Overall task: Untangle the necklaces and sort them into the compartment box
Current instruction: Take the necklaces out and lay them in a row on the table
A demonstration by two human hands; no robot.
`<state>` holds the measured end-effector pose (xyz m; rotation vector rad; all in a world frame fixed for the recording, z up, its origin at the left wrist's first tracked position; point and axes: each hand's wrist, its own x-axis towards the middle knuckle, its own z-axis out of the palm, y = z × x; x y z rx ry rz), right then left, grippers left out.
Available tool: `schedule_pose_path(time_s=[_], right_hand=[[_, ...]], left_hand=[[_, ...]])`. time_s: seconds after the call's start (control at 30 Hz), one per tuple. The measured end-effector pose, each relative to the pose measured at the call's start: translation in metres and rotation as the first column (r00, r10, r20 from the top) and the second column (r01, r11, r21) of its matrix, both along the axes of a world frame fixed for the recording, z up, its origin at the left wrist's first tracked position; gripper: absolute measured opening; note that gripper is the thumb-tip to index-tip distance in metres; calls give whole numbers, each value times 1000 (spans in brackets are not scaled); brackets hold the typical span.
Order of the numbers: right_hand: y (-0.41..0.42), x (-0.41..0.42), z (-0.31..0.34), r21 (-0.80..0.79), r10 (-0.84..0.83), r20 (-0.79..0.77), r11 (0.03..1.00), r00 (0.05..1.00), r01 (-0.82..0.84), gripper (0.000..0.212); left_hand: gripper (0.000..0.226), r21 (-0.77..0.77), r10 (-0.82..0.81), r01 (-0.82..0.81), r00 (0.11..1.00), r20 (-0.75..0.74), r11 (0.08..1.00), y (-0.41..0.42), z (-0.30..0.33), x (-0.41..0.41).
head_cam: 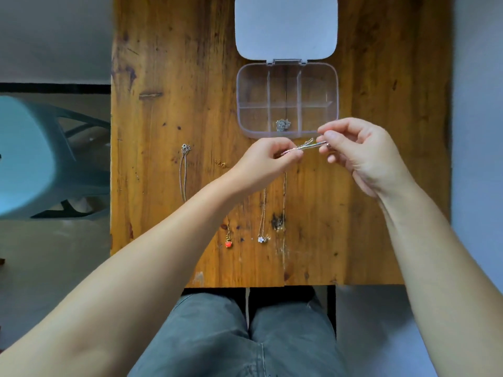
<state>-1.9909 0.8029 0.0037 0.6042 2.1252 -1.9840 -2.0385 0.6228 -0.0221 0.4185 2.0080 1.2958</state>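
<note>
Head view: a clear plastic compartment box with its pale lid folded open sits at twelve o'clock on the worn wooden counter. One bundled silver chain already lies in the middle compartment of the near row; the other compartments look empty.

Just at the box's six o'clock edge, both hands work above the counter. The left hand pinches one end of a thin, folded silvery-pink chain, and the right hand pinches the other end between thumb and forefinger, so the strand runs short and taut between them.

At nine o'clock of the hands a silver necklace lies stretched out, with a small gold clasp piece near it. Toward six o'clock lie a gold necklace with a red pendant and a fine chain with a small flower pendant, close together but apart at the pendants; the left forearm hides their upper runs.

These chains are likely very light, limp and slippery, and prone to kinking or re-knotting. Fingertip pinches near the clasp or pendant seem best, gathering the slack before lowering each into its own compartment.
</note>
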Motion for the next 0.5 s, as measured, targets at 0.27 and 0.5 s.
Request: schedule_pose_path(time_s=[0.27,0.5], right_hand=[[12,97,-35,45,-183,285,983,941,178,11],[-48,148,-71,178,-171,453,979,875,99,13]], left_hand=[[29,-239,23,-39,997,-68,970,34,-22,-1],[16,-499,-382,185,864,-328,846,59,-47,16]])
